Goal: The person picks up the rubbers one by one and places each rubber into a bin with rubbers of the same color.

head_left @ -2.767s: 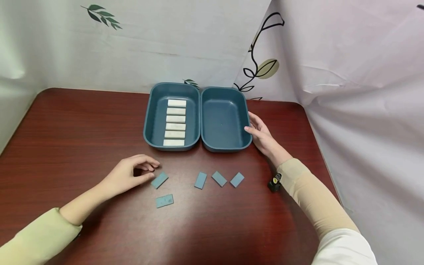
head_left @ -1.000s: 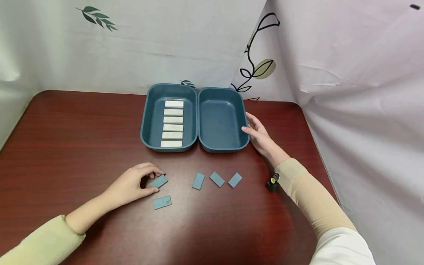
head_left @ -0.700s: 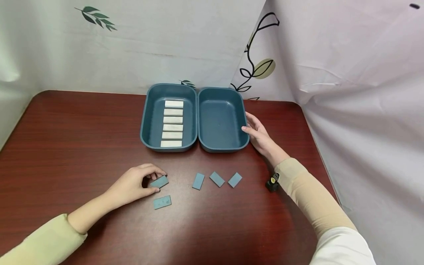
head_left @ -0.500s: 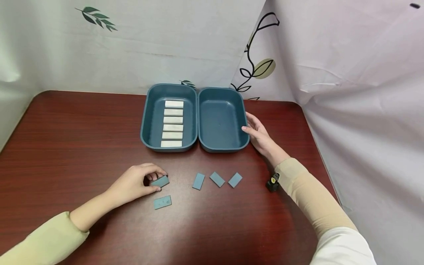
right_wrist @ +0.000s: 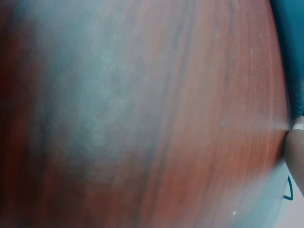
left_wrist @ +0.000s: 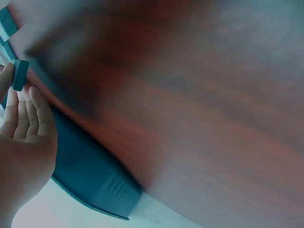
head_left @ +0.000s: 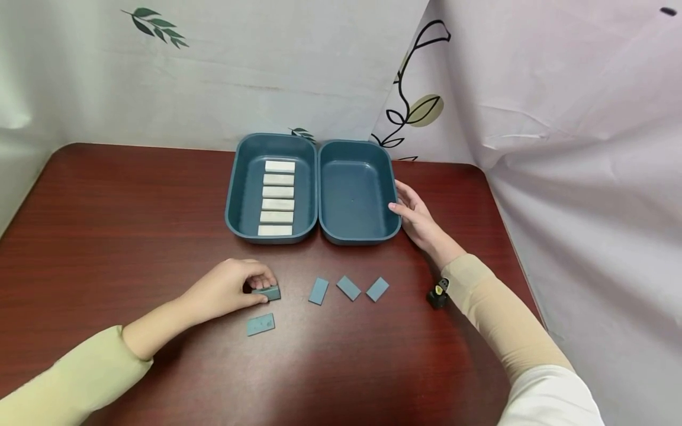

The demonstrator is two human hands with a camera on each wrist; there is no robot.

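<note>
My left hand [head_left: 226, 289] pinches a small blue-grey rectangular tile [head_left: 273, 293] between thumb and fingers, its thick edge turned up. In the left wrist view this tile [left_wrist: 20, 75] shows at the fingertips, tilted. A marked blue-grey tile [head_left: 260, 324] lies flat just below that hand. To the right lie a tile [head_left: 318, 291], a second one [head_left: 348, 288] and a third [head_left: 378, 289]. My right hand [head_left: 418, 222] grips the right side of the right-hand blue tray [head_left: 359, 241], thumb on the rim, fingers along the outer wall.
Beside that tray stands a matching left-hand tray [head_left: 231, 195], with several white blocks [head_left: 277, 205] in a column. Both stand near the back edge of the dark red wooden table [head_left: 133, 201]. A pale curtain [head_left: 575, 177] hangs behind and at the sides.
My left hand closed its thumb and fingers on the tile and has shifted it slightly right, tipping it so its edge shows. The right hand keeps its place on the tray.
</note>
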